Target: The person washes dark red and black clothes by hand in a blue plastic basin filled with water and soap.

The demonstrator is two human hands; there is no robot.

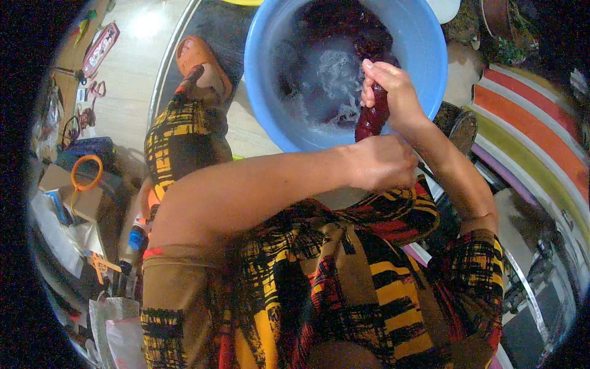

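A dark red wet cloth (372, 122) runs as a thick rope between my two hands, above the near right rim of a blue plastic basin (262, 99). My left hand (385, 162) is a fist around its near end, with the forearm crossing in front of my body. Farther up, my right hand (389, 87) wraps around the same cloth, thumb pointing away from me. Beyond that hand the cloth trails down into the basin. Cloudy, sudsy water (334, 74) fills the basin, and more dark red fabric (336, 23) lies in it at the far side.
My foot in an orange slipper (203, 60) stands left of the basin, on a dark mat. A striped rug (530, 124) spreads to the right. Along the left lie a cardboard piece (76, 193), an orange ring (86, 173) and assorted small items.
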